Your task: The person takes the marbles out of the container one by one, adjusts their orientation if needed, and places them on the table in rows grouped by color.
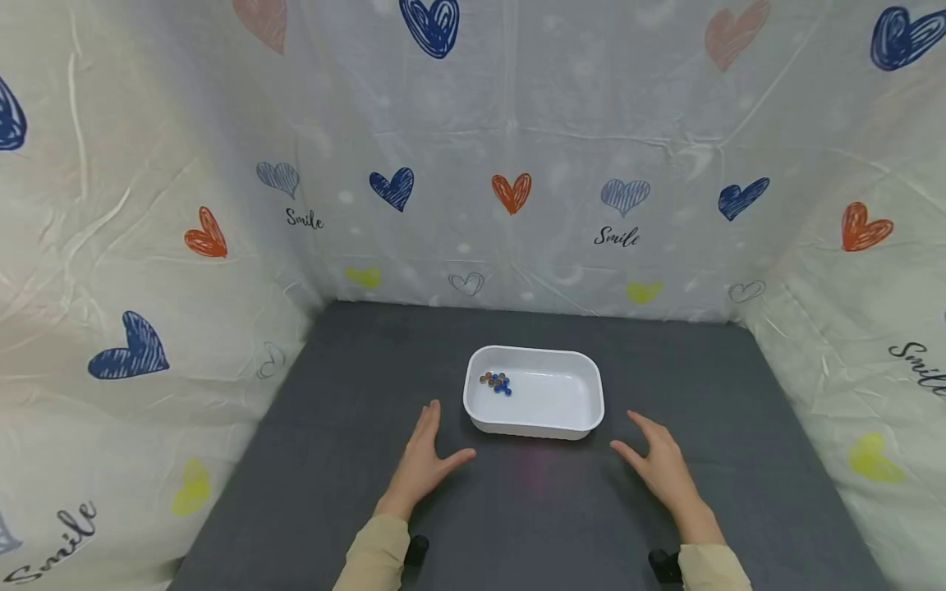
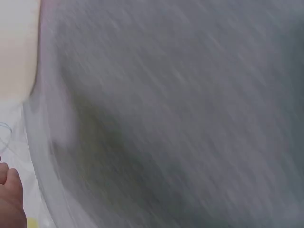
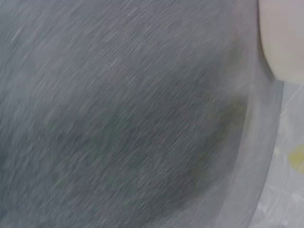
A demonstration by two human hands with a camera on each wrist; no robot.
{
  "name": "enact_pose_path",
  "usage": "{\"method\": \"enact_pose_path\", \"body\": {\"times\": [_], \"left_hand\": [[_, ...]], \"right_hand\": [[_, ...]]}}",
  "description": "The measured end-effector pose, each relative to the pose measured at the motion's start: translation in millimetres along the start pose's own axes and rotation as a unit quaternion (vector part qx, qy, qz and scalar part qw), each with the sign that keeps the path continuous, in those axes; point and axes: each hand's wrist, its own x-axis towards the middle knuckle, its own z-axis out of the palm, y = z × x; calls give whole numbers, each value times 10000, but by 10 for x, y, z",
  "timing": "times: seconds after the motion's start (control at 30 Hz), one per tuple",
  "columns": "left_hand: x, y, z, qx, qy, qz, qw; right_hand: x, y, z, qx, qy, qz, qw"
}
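A white rectangular tray (image 1: 562, 433) stands on the dark grey table, with several small blue and brown beads (image 1: 497, 382) clustered at its left end. My left hand (image 1: 423, 464) is in front of the tray's left corner, thumb spread from the fingers, holding nothing. On the other side, my right hand (image 1: 663, 468) is beside the tray's front right corner, its thumb and fingers apart and nothing between them. In the left wrist view, part of the left hand (image 2: 11, 199) shows at the lower left edge. The right wrist view shows the tray (image 3: 287, 38) at upper right; the right hand is outside that view.
The dark grey tabletop (image 1: 532, 525) reaches back to a pale curtain (image 1: 562, 148) printed with hearts and the word Smile. The curtain also hangs along both sides. A dark wrist device (image 1: 665, 566) sits by the right cuff.
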Motion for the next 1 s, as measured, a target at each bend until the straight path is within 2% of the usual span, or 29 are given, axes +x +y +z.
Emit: {"method": "enact_pose_path", "body": {"times": [0.1,0.27,0.5,0.67,0.87,1.0], "left_hand": [[82,69,61,-341,29,17,9994],[224,181,137,-624,6,-33,9980],[382,279,216,-687,81,-170,9975],[423,314,278,-784,212,-178,9965],[415,322,341,-910,241,-235,9953],[408,325,373,-1012,327,-262,9940]], "right_hand": [[51,-55,15,89,49,45,9999],[160,-144,44,197,68,57,9998],[333,-274,110,361,169,-80,9992],[474,-359,174,466,227,-158,9985],[670,-491,249,655,50,-69,9978],[800,-578,299,794,-40,-161,9967]]}}
